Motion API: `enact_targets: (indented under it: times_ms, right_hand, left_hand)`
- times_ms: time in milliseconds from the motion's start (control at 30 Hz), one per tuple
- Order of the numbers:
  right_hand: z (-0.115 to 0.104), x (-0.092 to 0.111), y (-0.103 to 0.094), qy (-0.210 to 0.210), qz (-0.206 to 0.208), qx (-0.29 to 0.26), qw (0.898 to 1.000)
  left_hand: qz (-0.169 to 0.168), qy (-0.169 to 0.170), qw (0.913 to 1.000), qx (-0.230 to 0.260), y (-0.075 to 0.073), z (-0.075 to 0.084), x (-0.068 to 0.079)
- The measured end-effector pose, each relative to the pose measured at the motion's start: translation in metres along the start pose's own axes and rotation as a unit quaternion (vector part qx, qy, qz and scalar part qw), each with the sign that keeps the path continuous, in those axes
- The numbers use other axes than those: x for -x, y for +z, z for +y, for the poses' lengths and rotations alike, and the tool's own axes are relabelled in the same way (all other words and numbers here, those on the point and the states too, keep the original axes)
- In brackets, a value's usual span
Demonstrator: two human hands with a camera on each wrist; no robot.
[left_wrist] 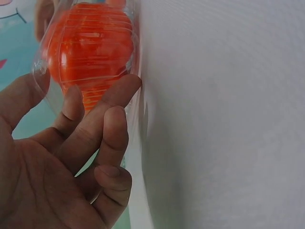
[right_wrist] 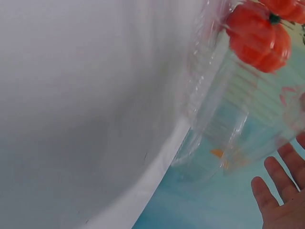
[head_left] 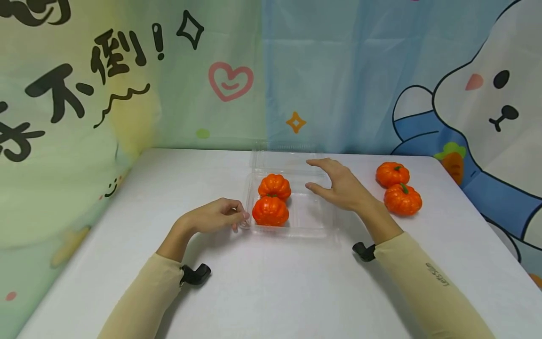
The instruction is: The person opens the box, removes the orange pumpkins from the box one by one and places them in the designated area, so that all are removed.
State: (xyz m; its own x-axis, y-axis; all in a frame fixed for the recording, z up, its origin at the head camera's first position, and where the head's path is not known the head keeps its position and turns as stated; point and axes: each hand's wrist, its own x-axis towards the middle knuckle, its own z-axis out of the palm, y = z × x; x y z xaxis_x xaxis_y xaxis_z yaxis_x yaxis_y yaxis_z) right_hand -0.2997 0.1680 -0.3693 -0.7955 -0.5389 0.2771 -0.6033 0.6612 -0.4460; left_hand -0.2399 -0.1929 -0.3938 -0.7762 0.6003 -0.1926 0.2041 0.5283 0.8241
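A clear plastic container (head_left: 311, 214) with its lid (head_left: 275, 160) laid back lies on the white table. Two small orange pumpkins (head_left: 271, 211) sit one behind the other along its left side. My left hand (head_left: 216, 215) pinches the container's left edge near the front corner, its thumb at the clear wall in the left wrist view and a pumpkin (left_wrist: 95, 45) just behind that wall. Over the container's right side is my right hand (head_left: 338, 183), fingers and thumb spread apart with nothing between them. The right wrist view shows its fingers (right_wrist: 281, 179) extended beside the clear plastic.
Two more orange pumpkins, one behind (head_left: 392, 174) and one in front (head_left: 402, 199), rest on the table right of the container, close to my right forearm. A printed curtain (head_left: 330, 75) hangs behind the table's back edge.
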Motion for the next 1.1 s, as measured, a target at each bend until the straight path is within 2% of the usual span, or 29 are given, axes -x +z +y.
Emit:
enact_targets:
  times_ms: [200, 567, 767, 1100]
  right_hand:
    - [-0.005, -0.008, 0.007, -0.009, -0.008, -0.003, 1.000]
    - [-0.017, -0.024, 0.021, -0.074, -0.030, -0.024, 0.997]
    - [-0.019, -0.029, 0.023, -0.081, -0.042, -0.024, 0.996]
    - [-0.021, -0.036, 0.027, -0.088, -0.064, -0.017, 0.994]
  left_hand:
    - [-0.003, 0.003, 1.0000, -0.002, -0.001, 0.000, 0.000]
    - [-0.006, 0.009, 0.9998, 0.015, 0.001, -0.002, -0.001]
    - [-0.008, 0.008, 0.9999, 0.001, -0.001, 0.000, -0.001]
    - [-0.009, 0.007, 0.9999, 0.010, -0.002, -0.002, -0.002]
